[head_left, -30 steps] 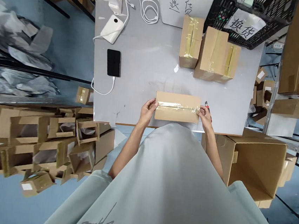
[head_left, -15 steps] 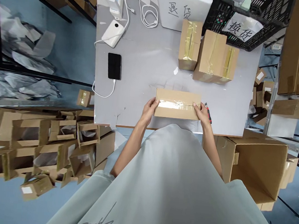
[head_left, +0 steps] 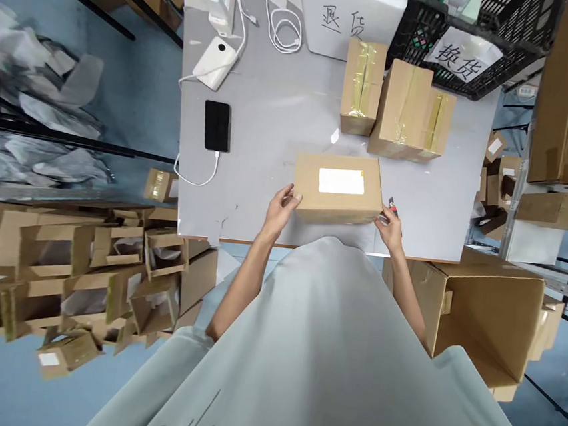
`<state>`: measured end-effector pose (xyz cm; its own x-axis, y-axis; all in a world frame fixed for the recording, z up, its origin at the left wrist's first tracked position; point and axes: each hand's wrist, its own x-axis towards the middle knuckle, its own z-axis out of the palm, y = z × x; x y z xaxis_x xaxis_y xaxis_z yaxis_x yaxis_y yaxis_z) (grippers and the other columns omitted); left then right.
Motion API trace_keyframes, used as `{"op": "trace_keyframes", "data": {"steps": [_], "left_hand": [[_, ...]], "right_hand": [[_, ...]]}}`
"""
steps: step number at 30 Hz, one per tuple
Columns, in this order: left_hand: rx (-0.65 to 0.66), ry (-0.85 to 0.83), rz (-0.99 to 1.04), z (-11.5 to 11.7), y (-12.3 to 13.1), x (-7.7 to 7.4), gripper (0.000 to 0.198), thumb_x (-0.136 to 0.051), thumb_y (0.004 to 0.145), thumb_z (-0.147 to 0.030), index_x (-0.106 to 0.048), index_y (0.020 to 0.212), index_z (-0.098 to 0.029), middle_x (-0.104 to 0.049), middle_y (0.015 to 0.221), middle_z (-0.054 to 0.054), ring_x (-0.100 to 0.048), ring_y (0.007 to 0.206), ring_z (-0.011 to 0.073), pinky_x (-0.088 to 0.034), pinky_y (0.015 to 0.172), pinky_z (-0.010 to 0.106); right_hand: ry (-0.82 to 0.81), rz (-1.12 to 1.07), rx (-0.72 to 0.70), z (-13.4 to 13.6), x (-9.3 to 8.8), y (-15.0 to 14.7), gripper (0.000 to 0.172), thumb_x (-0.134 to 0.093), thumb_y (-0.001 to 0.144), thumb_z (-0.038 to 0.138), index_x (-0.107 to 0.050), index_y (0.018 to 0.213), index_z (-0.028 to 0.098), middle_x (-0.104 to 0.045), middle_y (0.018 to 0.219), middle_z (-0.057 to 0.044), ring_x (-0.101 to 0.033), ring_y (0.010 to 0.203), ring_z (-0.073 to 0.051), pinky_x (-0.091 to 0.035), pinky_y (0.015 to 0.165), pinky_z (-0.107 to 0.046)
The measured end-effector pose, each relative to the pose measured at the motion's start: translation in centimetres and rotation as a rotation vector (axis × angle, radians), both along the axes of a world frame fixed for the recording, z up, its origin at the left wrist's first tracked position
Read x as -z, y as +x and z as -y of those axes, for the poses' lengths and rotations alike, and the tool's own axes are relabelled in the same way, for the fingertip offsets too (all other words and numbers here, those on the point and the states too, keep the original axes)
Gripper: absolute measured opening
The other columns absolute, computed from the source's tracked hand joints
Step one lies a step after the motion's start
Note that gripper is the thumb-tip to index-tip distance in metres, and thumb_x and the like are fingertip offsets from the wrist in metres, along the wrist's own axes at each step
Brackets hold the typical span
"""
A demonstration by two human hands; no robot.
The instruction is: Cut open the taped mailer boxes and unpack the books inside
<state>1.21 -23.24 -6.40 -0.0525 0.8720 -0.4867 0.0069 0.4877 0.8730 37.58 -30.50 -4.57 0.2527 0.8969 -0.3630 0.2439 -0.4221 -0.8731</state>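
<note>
A cardboard box [head_left: 335,208] is near the table's front edge, a white label [head_left: 341,182] on its upper face. At its left end is my left hand [head_left: 279,211], thumb against the near corner and fingers slightly curved along the side. My right hand [head_left: 389,228] has its fingertips and thumb on the near right corner. Just beyond that hand lies a red and black box cutter [head_left: 392,205], partly covered by the fingers. The underside of the box is hidden.
Taped cartons [head_left: 363,90] stand at the back right of the table, before a white bin [head_left: 345,25] and a black crate [head_left: 473,50]. A phone [head_left: 216,126], a power bank [head_left: 217,62] and cables lie left. A large open carton [head_left: 489,320] stands right, below the tabletop.
The box has turned over between my hands: its taped narrow face has rolled out of sight, and the wider labelled face shows on top. My right hand has shifted slightly lower, toward me.
</note>
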Motion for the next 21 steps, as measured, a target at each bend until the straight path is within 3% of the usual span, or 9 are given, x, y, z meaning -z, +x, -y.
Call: {"op": "trace_keyframes", "data": {"steps": [2, 5, 10, 15, 21], "left_hand": [[0.028, -0.036, -0.022, 1.3, -0.2, 1.0, 0.074, -0.101, 0.075, -0.057, -0.08, 0.138, -0.025, -0.07, 0.156, 0.016, -0.07, 0.144, 0.0385, -0.05, 0.132, 0.058], [0.008, -0.06, 0.01, 2.8, -0.1, 2.3, 0.063, -0.097, 0.076, -0.049, -0.081, 0.132, -0.025, -0.068, 0.156, 0.014, -0.07, 0.144, 0.0381, -0.051, 0.132, 0.057], [-0.004, -0.044, 0.05, 2.6, 0.0, 2.6, 0.064, -0.092, 0.078, -0.046, -0.079, 0.136, -0.024, -0.069, 0.16, 0.016, -0.069, 0.146, 0.0369, -0.049, 0.132, 0.058], [0.083, -0.012, 0.094, 2.3, -0.1, 2.0, 0.066, -0.089, 0.085, -0.059, -0.076, 0.14, -0.025, -0.069, 0.162, 0.017, -0.064, 0.152, 0.0354, -0.047, 0.132, 0.054], [0.083, -0.113, -0.005, 4.1, 0.0, 2.8, 0.073, -0.078, 0.092, -0.081, -0.077, 0.133, -0.021, -0.08, 0.139, 0.017, -0.067, 0.148, 0.0345, -0.054, 0.125, 0.052]], "right_hand": [[-0.061, 0.008, -0.023, 1.8, 0.7, -0.2, 0.059, -0.073, 0.08, 0.043, -0.085, 0.135, 0.025, -0.078, 0.145, -0.013, -0.073, 0.132, -0.033, -0.058, 0.123, -0.056], [-0.11, 0.008, -0.031, 3.9, 1.1, -0.9, 0.065, -0.068, 0.081, 0.041, -0.081, 0.143, 0.023, -0.074, 0.152, -0.013, -0.073, 0.13, -0.031, -0.061, 0.119, -0.054], [-0.116, 0.016, -0.066, 4.1, 2.1, -1.5, 0.075, -0.069, 0.081, 0.039, -0.073, 0.155, 0.024, -0.068, 0.158, -0.014, -0.073, 0.125, -0.03, -0.064, 0.114, -0.052], [-0.195, 0.082, -0.089, 2.6, 3.9, -2.0, 0.086, -0.073, 0.076, 0.034, -0.067, 0.161, 0.024, -0.076, 0.141, -0.011, -0.071, 0.121, -0.032, -0.065, 0.111, -0.054], [-0.181, 0.039, -0.096, 2.8, 5.1, -2.4, 0.088, -0.068, 0.077, 0.027, -0.064, 0.164, 0.023, -0.078, 0.144, -0.009, -0.075, 0.12, -0.031, -0.065, 0.112, -0.053]]}}
